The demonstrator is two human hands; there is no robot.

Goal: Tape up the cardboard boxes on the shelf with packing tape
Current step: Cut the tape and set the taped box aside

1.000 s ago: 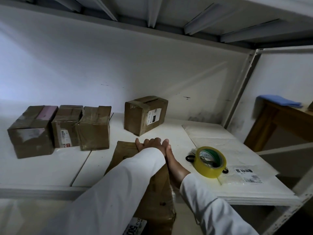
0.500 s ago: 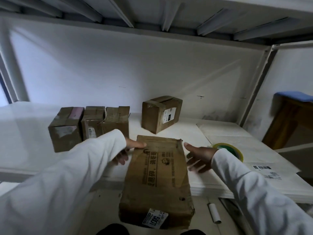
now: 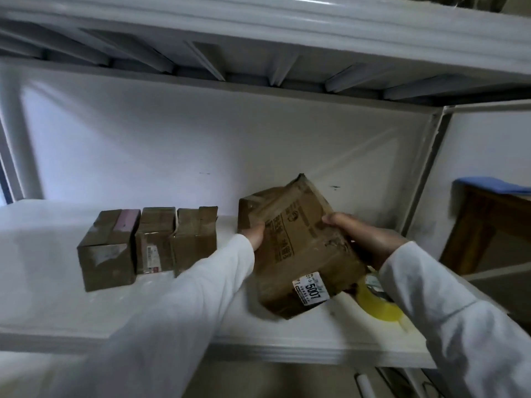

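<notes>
**Both hands holding a long cardboard box tilted above the shelf**

The left hand (image 3: pixel 254 234) is gripping the left edge of the long cardboard box (image 3: pixel 298 248), its fingers curling round the side near the upper end. The right hand (image 3: pixel 359 237) is gripping the opposite long edge, fingers wrapping over the top face. Between the two grips the box is hanging tilted, its far end raised toward the back wall and its near end, carrying a white label (image 3: pixel 311 288) printed 5007, dipping toward the white shelf (image 3: pixel 57 311). Whether that lower corner is touching the shelf cannot be told. Both arms are wearing white sleeves (image 3: pixel 184 305).

Just beyond the box's lower right corner, a roll of yellow packing tape (image 3: pixel 376 305) is lying on the shelf, partly hidden by the box and the right sleeve.

Further left, three small cardboard boxes (image 3: pixel 155 242) are standing side by side in a row, touching one another, well apart from the held box; the leftmost is showing a pink strip on its top.

Outside the shelf frame on the right, a wooden surface (image 3: pixel 488 219) is carrying a blue cloth (image 3: pixel 494 185).
</notes>
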